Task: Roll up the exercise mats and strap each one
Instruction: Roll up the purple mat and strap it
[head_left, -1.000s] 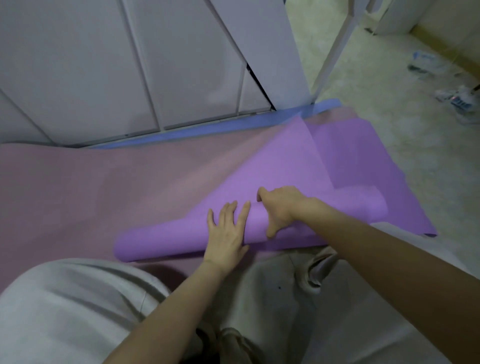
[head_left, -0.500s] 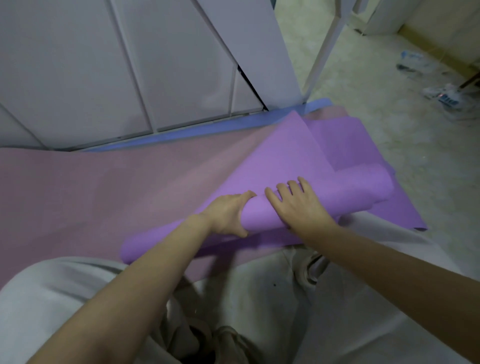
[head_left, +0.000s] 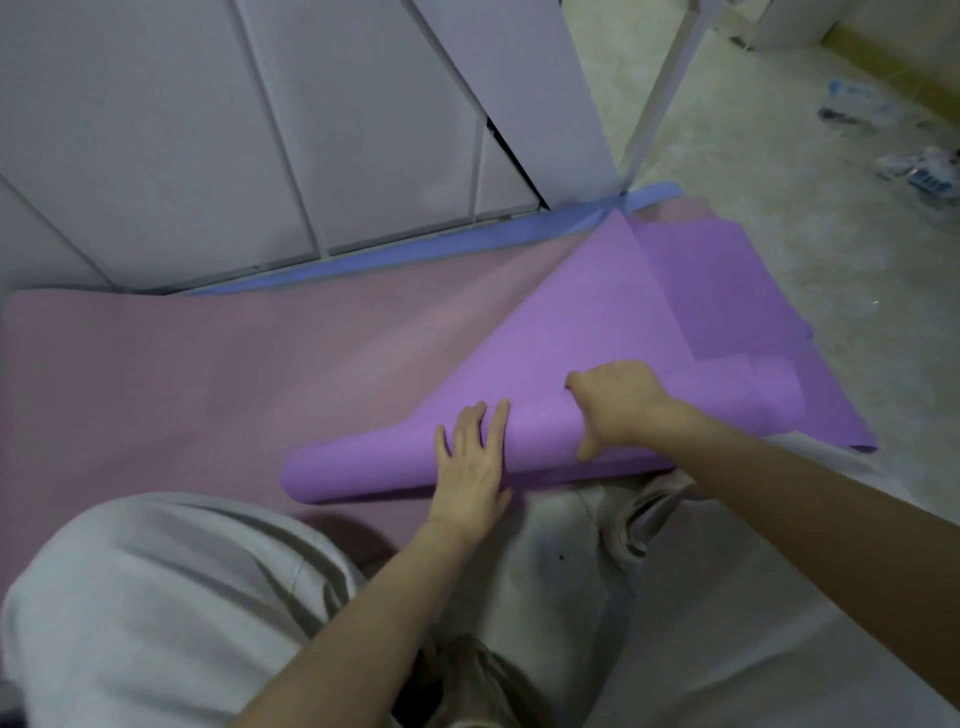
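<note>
Now swapping grips: your left hand (head_left: 470, 457) pressing flat, fingers straight, on purple mat roll (head_left: 363, 467); right hand (head_left: 618, 410) curling over it. Roll lying on pink mat (head_left: 208, 374), advancing; strapping pending.

White panelled doors (head_left: 363, 130) stand beyond the fingers (head_left: 498, 415); farther right, a white pole (head_left: 660, 88), then 2 litter pieces (head_left: 919, 171) on the floor (head_left: 779, 208).

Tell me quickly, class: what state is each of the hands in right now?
Left hand: open, fingers flat on the purple mat roll.
Right hand: closed, gripping the same roll.
</note>
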